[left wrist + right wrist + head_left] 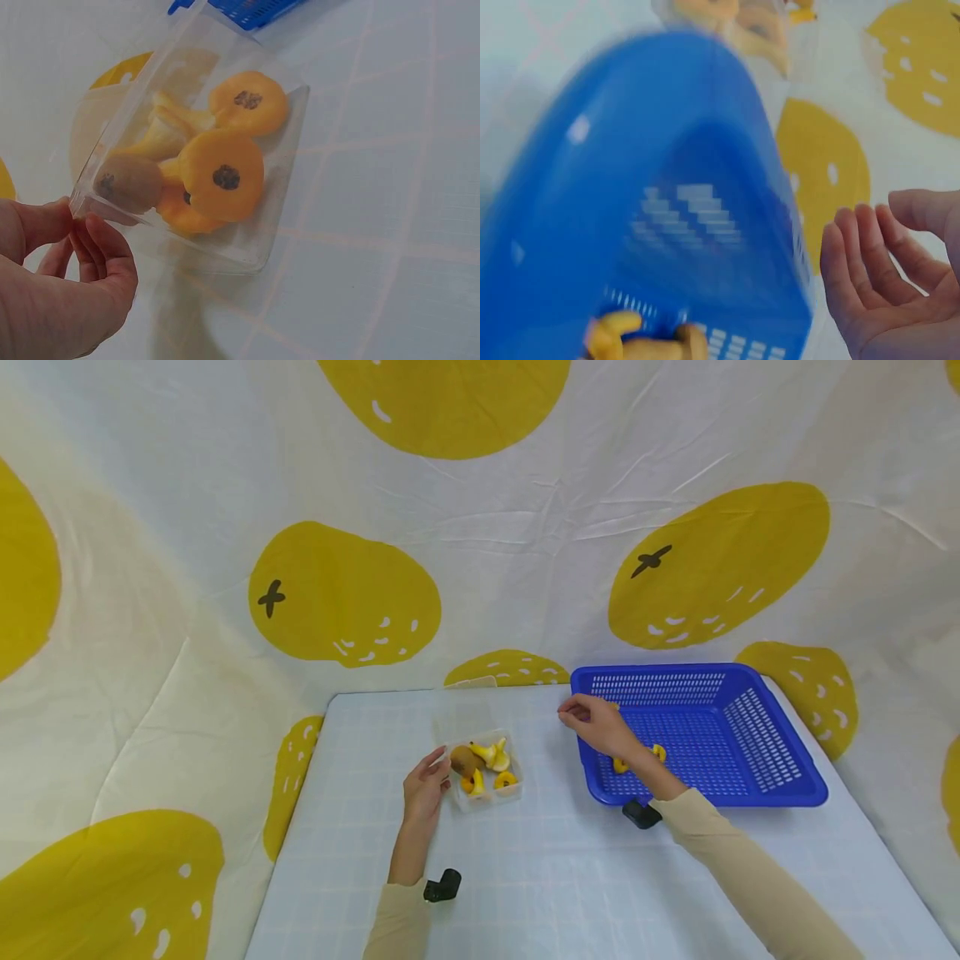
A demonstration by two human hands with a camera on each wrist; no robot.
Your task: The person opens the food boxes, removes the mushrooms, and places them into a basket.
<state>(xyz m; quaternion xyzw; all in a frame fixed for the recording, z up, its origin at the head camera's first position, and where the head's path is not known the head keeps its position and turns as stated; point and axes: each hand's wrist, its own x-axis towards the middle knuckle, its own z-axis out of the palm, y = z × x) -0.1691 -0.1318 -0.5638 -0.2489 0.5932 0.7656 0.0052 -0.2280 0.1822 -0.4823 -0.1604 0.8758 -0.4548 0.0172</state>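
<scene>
My left hand (426,787) pinches the left edge of a clear plastic box (285,172) between thumb and fingers. Inside the box lie several small orange-yellow pieces (251,101) with dark speckled spots, a rounded brown piece (463,762) and yellow curved pieces (487,750); their exact kind is unclear. The box's clear lid (465,720) stands raised at the back. Above the left rim of a blue plastic basket (780,735) is my right hand (598,727), fingers loosely bent, nothing visible in them. A few yellow pieces (658,753) lie in the basket, partly hidden beneath the right forearm.
A light checked cloth covers the table (540,877). Behind it hangs a white curtain (525,543) printed with large yellow fruit shapes. The basket's tall slotted walls stand at the table's back right, right of the box.
</scene>
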